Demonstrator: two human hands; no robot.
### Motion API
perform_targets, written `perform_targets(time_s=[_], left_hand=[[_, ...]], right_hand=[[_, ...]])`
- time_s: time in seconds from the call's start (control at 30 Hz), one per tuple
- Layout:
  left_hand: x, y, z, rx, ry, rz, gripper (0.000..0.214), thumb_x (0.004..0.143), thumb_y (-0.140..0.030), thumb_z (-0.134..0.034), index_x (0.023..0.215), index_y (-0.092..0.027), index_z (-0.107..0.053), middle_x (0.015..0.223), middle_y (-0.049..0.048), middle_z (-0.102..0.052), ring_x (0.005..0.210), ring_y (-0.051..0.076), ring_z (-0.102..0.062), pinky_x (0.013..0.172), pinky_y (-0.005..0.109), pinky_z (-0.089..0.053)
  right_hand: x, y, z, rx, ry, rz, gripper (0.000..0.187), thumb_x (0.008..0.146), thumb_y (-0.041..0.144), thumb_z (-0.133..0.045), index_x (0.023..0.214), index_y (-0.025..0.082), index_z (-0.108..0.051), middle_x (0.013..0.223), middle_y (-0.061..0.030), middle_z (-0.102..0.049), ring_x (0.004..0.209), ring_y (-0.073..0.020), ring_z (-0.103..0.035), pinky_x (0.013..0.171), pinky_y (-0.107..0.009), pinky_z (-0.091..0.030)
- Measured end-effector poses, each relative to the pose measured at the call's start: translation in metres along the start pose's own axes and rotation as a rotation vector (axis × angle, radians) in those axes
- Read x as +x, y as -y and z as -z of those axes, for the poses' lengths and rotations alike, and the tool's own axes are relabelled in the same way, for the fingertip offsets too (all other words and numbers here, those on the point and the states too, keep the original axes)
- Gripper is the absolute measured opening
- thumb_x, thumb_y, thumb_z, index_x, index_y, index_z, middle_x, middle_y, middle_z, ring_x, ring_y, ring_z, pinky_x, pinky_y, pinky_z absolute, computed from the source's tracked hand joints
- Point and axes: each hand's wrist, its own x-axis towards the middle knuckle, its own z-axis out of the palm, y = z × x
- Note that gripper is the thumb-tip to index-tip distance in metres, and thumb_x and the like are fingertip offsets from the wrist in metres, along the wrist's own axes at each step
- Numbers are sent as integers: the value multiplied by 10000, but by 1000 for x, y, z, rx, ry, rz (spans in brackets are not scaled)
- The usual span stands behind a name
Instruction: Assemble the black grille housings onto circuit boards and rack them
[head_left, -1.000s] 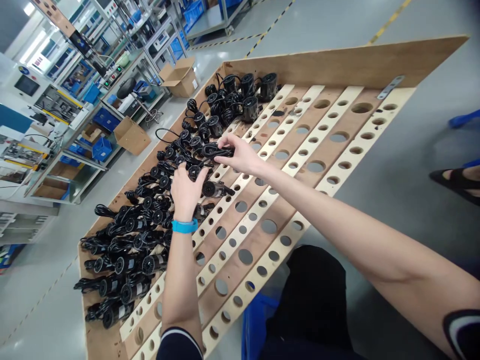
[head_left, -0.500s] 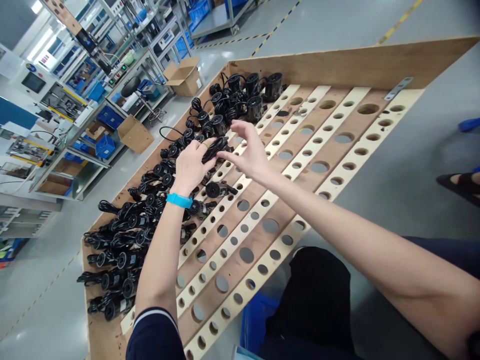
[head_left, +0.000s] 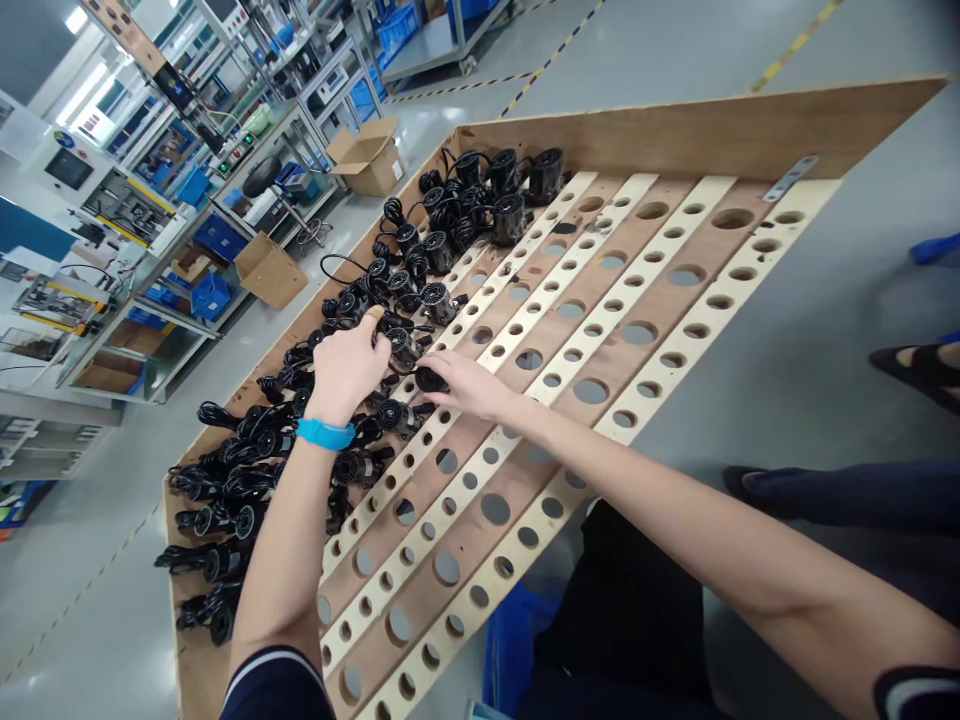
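Observation:
Black cylindrical motor units with coiled cords (head_left: 437, 302) stand in rows along the far left side of a wooden tray (head_left: 615, 120). My right hand (head_left: 463, 386) is closed around one black motor unit (head_left: 432, 379) at the inner edge of these rows. My left hand (head_left: 349, 365), with a blue band (head_left: 325, 433) at its wrist, is over the cords just left of it. Its thumb and index finger show near a black cord; the other fingers are hidden, so a grip cannot be made out. Another motor unit (head_left: 403, 346) sits between the hands.
Pale strips (head_left: 592, 330) with round holes run across the tray's floor. A metal bracket (head_left: 791, 178) is fixed at the far right corner. Cardboard boxes (head_left: 271, 270) and workbenches stand beyond on the left. Another person's leg (head_left: 847, 495) is at the right.
Both hands have come down and nearer from the black cord bundle they held together. The right hand has taken hold of a motor unit; the left has moved left over the cords.

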Motion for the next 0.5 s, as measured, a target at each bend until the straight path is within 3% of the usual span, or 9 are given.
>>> perform_targets(time_s=[0.07,0.27,0.4,0.5], left_hand=[[-3,11,1,-91,97,40,462,953,-322,-486,1403,-306,-589,872,67,-762,879,313,-729,882,403,-531],[6,32,-13,-389,385,185,333,944,-399,-473,1191,-296,-670,794,-12,-755,471,182,-651,749,324,-557],[22,36,-28,-430,555,263,335,946,-391,-425,1008,-239,-716,596,33,-697,448,224,-647,558,322,-519],[33,36,-36,-433,610,313,359,963,-388,-410,896,-228,-724,514,47,-648,429,220,-624,531,321,-499]], right_hand=[[4,-5,7,19,27,8,480,884,305,-697,1329,170,-575,1287,-191,-645,1191,-357,-612,1005,-534,-529],[23,-22,23,92,115,6,483,800,310,-794,1246,162,-682,1231,-160,-716,1164,-355,-647,999,-492,-536],[34,-35,28,139,163,-22,492,788,325,-809,1255,209,-703,1259,-115,-729,1124,-319,-693,966,-437,-561],[36,-40,28,162,172,-48,509,786,322,-812,1271,216,-704,1287,-105,-723,1120,-305,-699,962,-411,-564]])
